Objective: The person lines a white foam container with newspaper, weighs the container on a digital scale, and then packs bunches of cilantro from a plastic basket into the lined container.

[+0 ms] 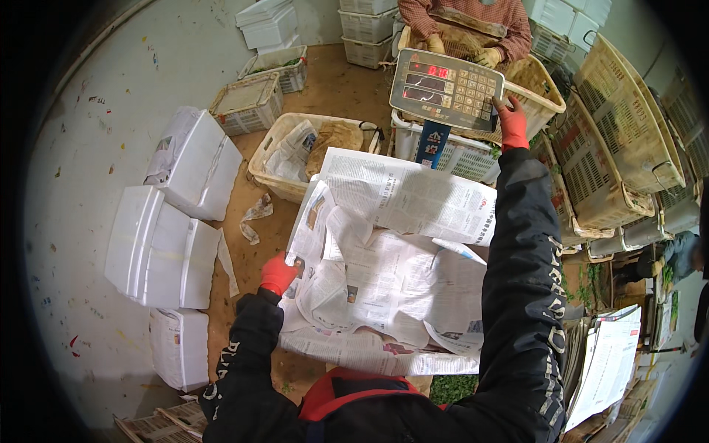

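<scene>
Sheets of newspaper (382, 277) line a box before me, draped over its sides and folded up inside; most of the box is hidden beneath them. My left hand (278, 273), in a red glove, grips its left rim. Beyond the box stands a weighing scale display (446, 90) with red lit digits and a keypad, on a blue post (433, 144). At the keypad's right edge is my right hand (512, 123), also red-gloved with bare fingertips showing. Its thumb touches the keys and it carries nothing.
A plastic crate (277, 185) holding paper and brown cloth stands beyond the box. White foam boxes (191, 166) line the left wall. Across the scale, a gloved person (465, 27) leans over a crate. Tall crates (626, 122) lean at right, above stacked newspapers (606, 360).
</scene>
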The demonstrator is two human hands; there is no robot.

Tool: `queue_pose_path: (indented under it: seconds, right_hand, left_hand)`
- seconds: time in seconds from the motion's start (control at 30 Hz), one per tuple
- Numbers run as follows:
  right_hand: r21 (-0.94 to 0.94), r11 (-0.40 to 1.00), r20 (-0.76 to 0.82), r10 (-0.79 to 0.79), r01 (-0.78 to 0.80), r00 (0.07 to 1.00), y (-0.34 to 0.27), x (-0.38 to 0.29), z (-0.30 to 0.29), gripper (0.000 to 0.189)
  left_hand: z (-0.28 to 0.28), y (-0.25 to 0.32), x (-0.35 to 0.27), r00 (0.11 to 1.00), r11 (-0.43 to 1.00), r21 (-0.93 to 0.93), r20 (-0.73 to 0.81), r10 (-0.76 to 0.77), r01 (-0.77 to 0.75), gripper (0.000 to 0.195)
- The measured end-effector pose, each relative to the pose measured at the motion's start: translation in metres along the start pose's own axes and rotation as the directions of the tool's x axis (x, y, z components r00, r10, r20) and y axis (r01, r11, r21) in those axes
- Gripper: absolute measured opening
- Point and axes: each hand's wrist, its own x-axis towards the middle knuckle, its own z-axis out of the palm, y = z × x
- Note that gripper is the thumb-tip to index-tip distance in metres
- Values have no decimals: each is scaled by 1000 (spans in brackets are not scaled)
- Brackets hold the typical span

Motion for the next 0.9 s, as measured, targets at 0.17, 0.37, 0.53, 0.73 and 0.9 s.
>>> queue_pose_path:
  seconds: [0.17,0.37,0.53,0.73,0.9]
  right_hand:
    - [14,1000,29,26,-27,999,-1,-2,-3,79]
    - [-19,999,15,33,-33,999,4,-1,-5,79]
    - [-71,997,43,19,-16,999,3,0,-4,79]
    - [-28,999,41,25,-23,999,-6,3,9,79]
    - [-93,995,48,34,-29,998,-1,14,9,76]
  left_hand:
    - [-7,0,-3,1000,1000,-19,12,1,-1,39]
    - [-5,-8,-4,1000,999,-16,5,30,-29,39]
    - [-4,-3,-5,1000,1000,5,7,29,-30,39]
    - [-13,7,-13,1000,999,36,12,9,-9,39]
    - [-17,7,-19,1000,1000,17,9,5,-5,39]
